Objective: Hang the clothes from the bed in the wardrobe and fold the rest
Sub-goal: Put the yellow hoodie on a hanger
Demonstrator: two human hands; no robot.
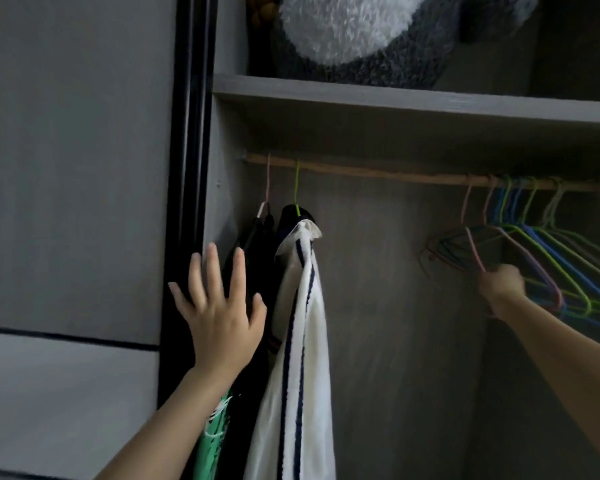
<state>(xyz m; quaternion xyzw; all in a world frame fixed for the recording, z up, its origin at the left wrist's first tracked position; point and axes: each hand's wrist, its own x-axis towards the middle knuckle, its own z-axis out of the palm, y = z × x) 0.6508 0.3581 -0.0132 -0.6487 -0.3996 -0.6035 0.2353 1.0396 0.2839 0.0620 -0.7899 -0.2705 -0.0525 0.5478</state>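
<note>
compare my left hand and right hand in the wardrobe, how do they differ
Pose: the left hand is open, fingers spread and straight; the right hand has its fingers curled round a pink hanger.
Place: the left hand is by the dark garment at the left end of the rail; the right hand is among the empty hangers at the right end.
Both reach in below the rail.
</note>
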